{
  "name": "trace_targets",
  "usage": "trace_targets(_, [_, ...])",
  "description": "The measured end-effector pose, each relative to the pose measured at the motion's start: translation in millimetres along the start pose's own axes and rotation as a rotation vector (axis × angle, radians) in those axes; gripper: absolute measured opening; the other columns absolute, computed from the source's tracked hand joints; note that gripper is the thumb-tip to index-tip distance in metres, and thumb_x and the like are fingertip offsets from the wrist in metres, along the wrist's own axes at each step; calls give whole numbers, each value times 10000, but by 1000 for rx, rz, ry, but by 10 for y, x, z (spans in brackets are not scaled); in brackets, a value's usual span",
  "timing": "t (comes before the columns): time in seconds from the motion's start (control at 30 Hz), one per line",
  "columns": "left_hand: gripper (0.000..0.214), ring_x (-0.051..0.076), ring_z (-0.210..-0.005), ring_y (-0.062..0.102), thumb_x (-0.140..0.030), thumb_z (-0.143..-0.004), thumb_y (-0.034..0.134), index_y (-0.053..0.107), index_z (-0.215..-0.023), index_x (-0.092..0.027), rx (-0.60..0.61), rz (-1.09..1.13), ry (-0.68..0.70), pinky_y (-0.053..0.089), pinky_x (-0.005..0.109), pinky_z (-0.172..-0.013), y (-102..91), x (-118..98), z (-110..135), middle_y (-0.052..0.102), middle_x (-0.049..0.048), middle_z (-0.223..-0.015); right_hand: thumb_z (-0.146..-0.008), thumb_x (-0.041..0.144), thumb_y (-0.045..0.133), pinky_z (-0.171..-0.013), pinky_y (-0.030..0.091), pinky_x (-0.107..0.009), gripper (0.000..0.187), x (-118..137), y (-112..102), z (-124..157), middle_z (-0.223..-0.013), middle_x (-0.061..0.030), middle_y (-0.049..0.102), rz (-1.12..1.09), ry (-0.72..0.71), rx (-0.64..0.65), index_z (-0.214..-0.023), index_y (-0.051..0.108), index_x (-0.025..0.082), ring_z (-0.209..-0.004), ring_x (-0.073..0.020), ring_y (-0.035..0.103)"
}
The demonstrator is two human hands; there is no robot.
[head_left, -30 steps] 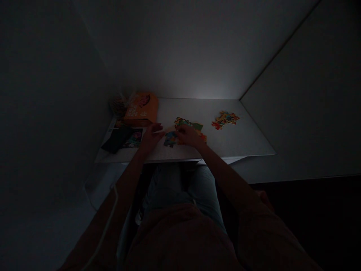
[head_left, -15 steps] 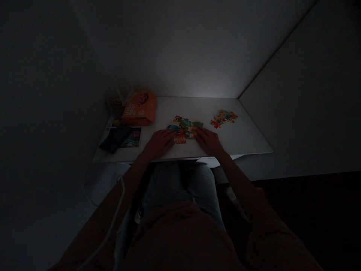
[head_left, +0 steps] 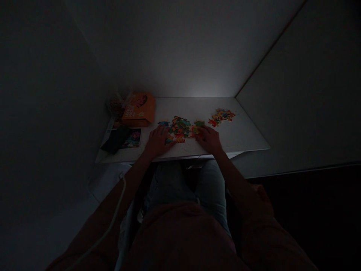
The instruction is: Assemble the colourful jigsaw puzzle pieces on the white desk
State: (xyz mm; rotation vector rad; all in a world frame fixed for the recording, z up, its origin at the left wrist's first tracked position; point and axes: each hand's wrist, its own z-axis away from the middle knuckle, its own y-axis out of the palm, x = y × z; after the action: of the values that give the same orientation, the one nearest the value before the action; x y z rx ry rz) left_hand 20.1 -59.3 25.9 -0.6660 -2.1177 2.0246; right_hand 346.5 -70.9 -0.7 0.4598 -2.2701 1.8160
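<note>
A loose heap of colourful jigsaw puzzle pieces (head_left: 179,128) lies in the middle of the white table (head_left: 242,137). My left hand (head_left: 159,142) rests flat at its near left side, with fingertips on or beside a piece. My right hand (head_left: 208,139) lies spread at the heap's right end, fingers over the pieces. Neither hand visibly holds anything. Farther right sits a second cluster of puzzle pieces (head_left: 221,117), well apart from both hands.
An orange cardboard box (head_left: 138,110) stands at the table's back left, with a clear plastic bag (head_left: 115,105) behind it. A dark pouch (head_left: 115,139) and a picture card (head_left: 131,138) lie at the left. Pale walls enclose the table's back and sides.
The pieces between my hands have spread into a looser, wider heap. My hands have moved apart from the middle of the pieces to its two sides.
</note>
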Motion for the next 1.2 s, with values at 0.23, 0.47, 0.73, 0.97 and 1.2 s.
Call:
trace_targets(0.23, [862, 404, -1874, 233, -652, -1250, 369, 460, -1864, -53, -4, -16, -104, 213, 607, -1520, 58, 13, -233, 311, 240, -1977, -1183, 434, 730, -1400, 392, -537, 538, -4, 4, 9, -1828, -203, 605, -7, 3, 15, -1672, 705, 211, -1671, -360, 556])
trace_targets(0.47, [755, 371, -1885, 217, -562, -1266, 358, 434, -1907, -172, 20, -43, 28, 237, 628, -1513, 69, -113, -595, 277, 149, -2008, -1184, 431, 678, -1405, 420, -562, 542, -33, 22, 10, -1845, -127, 607, -6, -59, 45, -1710, 697, 303, -1710, -357, 545])
trace_targets(0.73, [814, 441, -1876, 222, -619, -1254, 381, 354, -1947, -192, 173, -54, 66, 226, 659, -1503, 73, -134, -1158, 262, 177, -2009, -1154, 413, 670, -1373, 488, -663, 544, -20, 45, 75, -1797, -111, 664, -13, -196, 36, -1685, 742, 320, -1626, -399, 653])
trace_targets(0.97, [805, 415, -1892, 178, -579, -1251, 330, 364, -1939, -163, 115, -67, -31, 136, 655, -1522, 79, -105, -1413, 241, 214, -2006, -1231, 460, 564, -1428, 423, -592, 562, -263, 2, -147, -1903, -92, 540, 35, -74, -41, -1769, 650, 321, -1753, -333, 512])
trace_targets(1.2, [704, 315, -1885, 231, -485, -1268, 297, 473, -1873, -173, -8, -5, 91, 217, 571, -1519, 51, -152, -929, 346, 135, -1986, -1240, 419, 564, -1373, 409, -631, 524, -952, -94, -682, -1861, -212, 568, 111, 104, -30, -1702, 726, 233, -1742, -384, 465])
